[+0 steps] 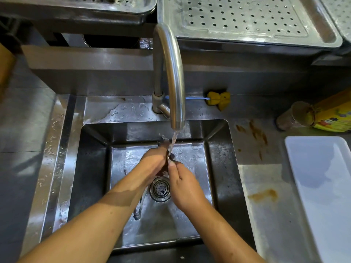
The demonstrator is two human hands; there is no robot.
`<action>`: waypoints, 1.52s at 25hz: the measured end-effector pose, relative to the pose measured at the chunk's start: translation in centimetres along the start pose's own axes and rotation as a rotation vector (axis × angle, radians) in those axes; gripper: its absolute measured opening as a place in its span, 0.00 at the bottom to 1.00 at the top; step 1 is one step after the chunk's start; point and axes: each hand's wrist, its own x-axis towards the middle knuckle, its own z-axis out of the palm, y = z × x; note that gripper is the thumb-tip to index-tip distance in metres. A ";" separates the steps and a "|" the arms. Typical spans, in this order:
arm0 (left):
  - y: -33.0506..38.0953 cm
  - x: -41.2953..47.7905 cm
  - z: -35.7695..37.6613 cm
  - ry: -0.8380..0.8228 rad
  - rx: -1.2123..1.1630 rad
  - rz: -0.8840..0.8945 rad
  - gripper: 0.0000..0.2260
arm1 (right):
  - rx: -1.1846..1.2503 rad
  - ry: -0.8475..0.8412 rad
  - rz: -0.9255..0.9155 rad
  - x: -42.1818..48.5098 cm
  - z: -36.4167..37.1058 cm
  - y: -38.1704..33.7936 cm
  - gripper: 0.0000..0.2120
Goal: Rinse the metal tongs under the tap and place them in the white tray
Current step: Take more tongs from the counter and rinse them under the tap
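Fingers (160, 155) of the left hand (152, 165) are curled round the metal tongs (169, 157), holding them directly below the mouth of the tap (174, 82), where the stream of water (173, 139) lands on them. The right hand (185, 185), a little nearer the person than that spot, has thumb and forefinger closed in a narrow pinch on a small bit of metal showing between the two hands. Its other fingers lie loosely alongside. Most of the tongs are hidden inside the left palm. Only that glint and a dark tip poking out on the tap side of the left hand can be seen.

The rinse looks to be under way: water runs, the tongs sit in it, and both hands are on them over the sink (218, 168). Whether they are clean yet cannot be told. The whole second half is left to do: carrying them to the white tray (322, 186), which lies well to the right of the tap and nearer the person, and holds no tongs yet.

The long axis seems to run from the person towards the tap's base, a little tilted, with the far tip pointing away from the person. A bright streak below the left wrist may be the near end or only running water; I cannot tell which.
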 end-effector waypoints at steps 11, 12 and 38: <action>-0.7 0.2 -1.7 -0.035 -0.114 -0.008 0.12 | 0.019 0.098 0.087 1.2 -0.7 -0.1 0.16; -0.4 0.1 -1.7 0.004 -0.075 -0.031 0.14 | -0.046 0.125 0.032 0.7 -0.5 0.0 0.18; -2.3 -0.5 -1.7 -0.294 0.043 0.128 0.17 | 0.031 0.033 0.067 0.2 -0.2 1.3 0.19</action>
